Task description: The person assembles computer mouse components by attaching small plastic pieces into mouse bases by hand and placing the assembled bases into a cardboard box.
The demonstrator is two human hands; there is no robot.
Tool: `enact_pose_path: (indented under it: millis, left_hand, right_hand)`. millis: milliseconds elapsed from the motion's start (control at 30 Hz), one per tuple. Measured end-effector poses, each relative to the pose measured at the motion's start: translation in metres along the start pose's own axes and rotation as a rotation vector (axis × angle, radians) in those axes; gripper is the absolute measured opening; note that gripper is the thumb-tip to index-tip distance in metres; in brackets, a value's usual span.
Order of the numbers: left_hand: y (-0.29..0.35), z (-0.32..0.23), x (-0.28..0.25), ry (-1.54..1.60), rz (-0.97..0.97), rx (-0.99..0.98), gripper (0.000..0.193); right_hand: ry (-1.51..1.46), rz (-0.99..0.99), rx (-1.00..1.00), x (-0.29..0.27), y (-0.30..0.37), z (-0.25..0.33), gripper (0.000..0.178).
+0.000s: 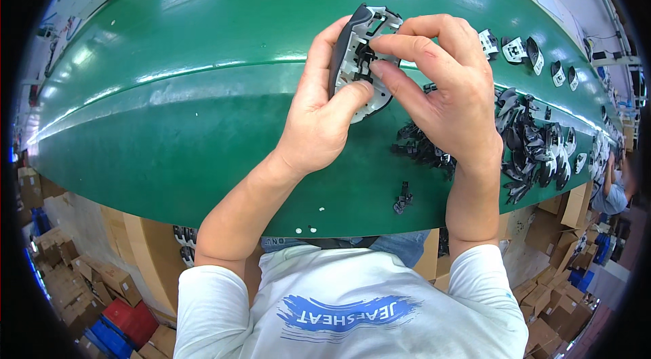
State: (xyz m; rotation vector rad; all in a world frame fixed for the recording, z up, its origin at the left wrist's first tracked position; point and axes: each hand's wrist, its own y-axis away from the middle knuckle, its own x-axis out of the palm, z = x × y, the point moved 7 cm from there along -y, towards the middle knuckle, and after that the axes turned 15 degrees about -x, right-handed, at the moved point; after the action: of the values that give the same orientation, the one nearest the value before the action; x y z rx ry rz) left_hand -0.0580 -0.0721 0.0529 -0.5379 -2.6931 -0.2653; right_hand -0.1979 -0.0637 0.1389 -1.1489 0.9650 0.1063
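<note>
Above the green table, my left hand (313,122) grips a curved plastic shell (341,54), dark grey outside and white inside, shaped like a computer mouse's cover. Its open inner side faces my right hand, and my left thumb presses inside near the lower end. A small black plastic part (364,61) sits along the middle of the shell. At that part, the thumb and index finger of my right hand (451,77) close in a pinch; the fingertips partly hide it. Below my right wrist, a loose black part (403,198) lies on the table.
A heap of small black parts (419,145) lies behind my right forearm, with a larger pile of shells (532,145) farther right. Several shells (515,50) stand spaced out at the far right. Small white bits (298,231) lie by the near edge. Cardboard boxes (108,276) flank me.
</note>
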Motion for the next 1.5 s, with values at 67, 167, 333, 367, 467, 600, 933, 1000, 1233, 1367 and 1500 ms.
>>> enact_pose_path:
  millis: [67, 167, 333, 367, 467, 600, 933, 1000, 1233, 1367, 1500]
  left_hand:
    - [-0.002, 0.001, -0.003, 0.038, 0.006, -0.001, 0.067]
    - [-0.001, -0.002, -0.004, -0.022, -0.074, 0.092, 0.066]
    - [0.0, 0.001, -0.008, -0.053, -0.129, 0.059, 0.057]
    - [0.001, 0.002, -0.01, -0.062, -0.159, 0.054, 0.054]
    - [0.0, 0.001, -0.012, -0.042, -0.105, 0.035, 0.052]
    - [0.001, 0.003, -0.009, -0.074, -0.131, 0.031, 0.051]
    - [-0.002, 0.003, -0.017, 0.104, -0.135, 0.043, 0.054]
    - [-0.004, 0.003, -0.017, 0.111, -0.139, 0.047, 0.053]
    - [-0.005, 0.008, -0.015, -0.058, -0.131, -0.024, 0.053]
    - [-0.008, 0.013, -0.019, -0.157, -0.222, 0.074, 0.055]
    - [-0.003, 0.008, -0.017, -0.284, -0.28, 0.149, 0.059]
  right_hand:
    - [-0.019, 0.02, 0.005, 0.001, -0.001, 0.0, 0.024]
    - [-0.068, 0.031, 0.045, 0.0, 0.003, -0.005, 0.025]
    - [-0.018, 0.034, -0.004, 0.002, 0.003, -0.002, 0.024]
    - [-0.018, 0.035, -0.003, 0.002, 0.002, -0.002, 0.024]
    - [0.015, 0.021, 0.002, 0.001, 0.0, 0.0, 0.024]
    - [0.083, 0.018, 0.005, 0.002, 0.001, 0.002, 0.023]
    - [-0.653, -0.023, 0.501, 0.028, 0.021, -0.006, 0.07]
    - [-0.695, -0.003, 0.538, 0.035, 0.023, -0.006, 0.077]
    - [-0.444, 0.001, 0.412, 0.032, 0.02, -0.008, 0.076]
    - [-0.422, 0.039, 0.459, 0.039, 0.019, -0.004, 0.073]
    - [-0.377, 0.046, 0.41, 0.045, 0.02, -0.002, 0.072]
